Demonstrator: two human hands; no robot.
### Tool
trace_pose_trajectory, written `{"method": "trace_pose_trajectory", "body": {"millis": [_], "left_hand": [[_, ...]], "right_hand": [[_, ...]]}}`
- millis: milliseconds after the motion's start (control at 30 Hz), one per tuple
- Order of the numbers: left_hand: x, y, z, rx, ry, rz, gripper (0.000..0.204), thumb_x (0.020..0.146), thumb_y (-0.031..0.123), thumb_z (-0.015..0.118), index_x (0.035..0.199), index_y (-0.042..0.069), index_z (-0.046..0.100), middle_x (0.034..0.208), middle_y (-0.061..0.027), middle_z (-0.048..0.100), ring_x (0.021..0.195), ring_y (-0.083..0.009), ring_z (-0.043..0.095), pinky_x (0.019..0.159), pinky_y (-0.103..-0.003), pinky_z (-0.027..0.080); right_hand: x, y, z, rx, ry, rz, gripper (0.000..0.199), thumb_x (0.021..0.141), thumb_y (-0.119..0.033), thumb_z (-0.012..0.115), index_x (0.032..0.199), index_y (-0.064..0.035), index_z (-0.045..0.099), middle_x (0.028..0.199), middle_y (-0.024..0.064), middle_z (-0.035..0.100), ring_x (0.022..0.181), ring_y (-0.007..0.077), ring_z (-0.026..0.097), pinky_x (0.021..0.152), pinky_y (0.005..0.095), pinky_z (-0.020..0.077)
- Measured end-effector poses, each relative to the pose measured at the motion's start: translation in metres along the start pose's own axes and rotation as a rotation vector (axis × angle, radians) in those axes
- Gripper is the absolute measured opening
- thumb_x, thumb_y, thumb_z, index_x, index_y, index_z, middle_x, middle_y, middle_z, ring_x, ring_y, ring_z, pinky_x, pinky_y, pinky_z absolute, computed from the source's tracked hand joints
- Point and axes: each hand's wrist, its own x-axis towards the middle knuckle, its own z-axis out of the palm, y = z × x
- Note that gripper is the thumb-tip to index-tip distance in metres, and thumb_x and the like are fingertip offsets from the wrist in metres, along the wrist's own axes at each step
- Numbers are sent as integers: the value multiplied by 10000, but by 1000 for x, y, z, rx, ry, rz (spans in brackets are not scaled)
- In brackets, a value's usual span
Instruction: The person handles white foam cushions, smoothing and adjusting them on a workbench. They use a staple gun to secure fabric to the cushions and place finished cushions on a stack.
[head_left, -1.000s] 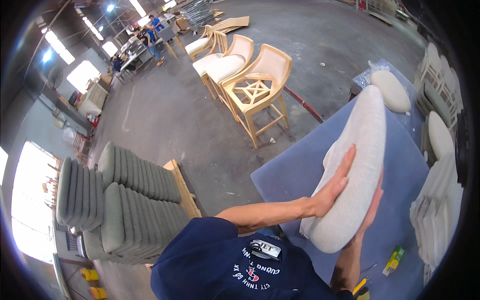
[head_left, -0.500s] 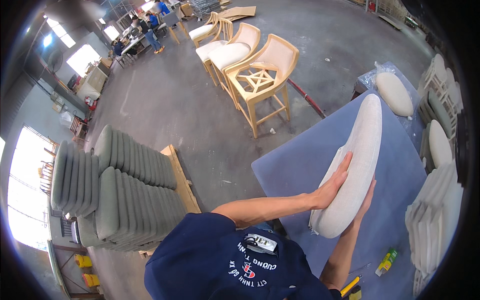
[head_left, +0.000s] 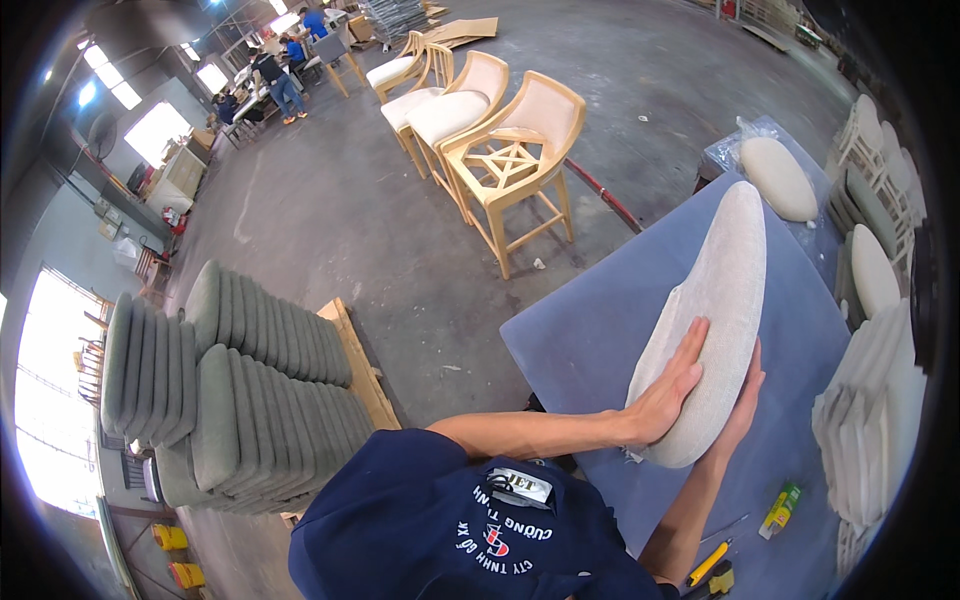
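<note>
A pale grey fabric seat cushion (head_left: 722,285) stands tilted on edge over the blue-covered table (head_left: 570,345), pressed between my two hands. My left hand (head_left: 672,385) lies with straight fingers against its upper side, near the end closest to me. On the opposite side my right hand (head_left: 742,402) supports the cushion, its palm partly hidden behind it. Whether the cushion's lower edge touches the table I cannot tell. To the right of my right forearm lie a yellow-handled cutter (head_left: 708,563) and a small green and yellow packet (head_left: 778,510).
Stacked grey-green cushions (head_left: 275,400) stand on a wooden pallet (head_left: 358,350) at left. Ahead is a wooden chair (head_left: 515,165) without its seat pad, beside other chairs. Another pale cushion (head_left: 778,180) lies on plastic at far right, above piled white cushions (head_left: 868,430). People work far off.
The cushion has turned slightly, so its pale upper side shows broader. My left hand sits a little lower on it, nearer to me. The view has shifted slightly.
</note>
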Motion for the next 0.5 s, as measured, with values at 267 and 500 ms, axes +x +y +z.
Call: {"method": "trace_pose_trajectory", "body": {"millis": [267,500], "left_hand": [[-1,-1,1,-25,32,10,747,1141,430,238,1701,-2,-4,1796,-186,-31,1662,-295,-58,1334,-410,-5],[-1,1,-1,-77,51,-22,760,1135,444,238,1700,-6,0,1795,-183,-33,1661,-294,-69,1336,-406,-7]], "right_hand": [[-19,-3,0,5,-29,-60,722,1164,-494,208,1657,25,303,1667,198,407,1518,312,436,1243,447,359],[-26,-20,2,54,-61,-61,757,1160,-542,203,1683,5,222,1740,210,252,1604,323,266,1311,451,204]]}}
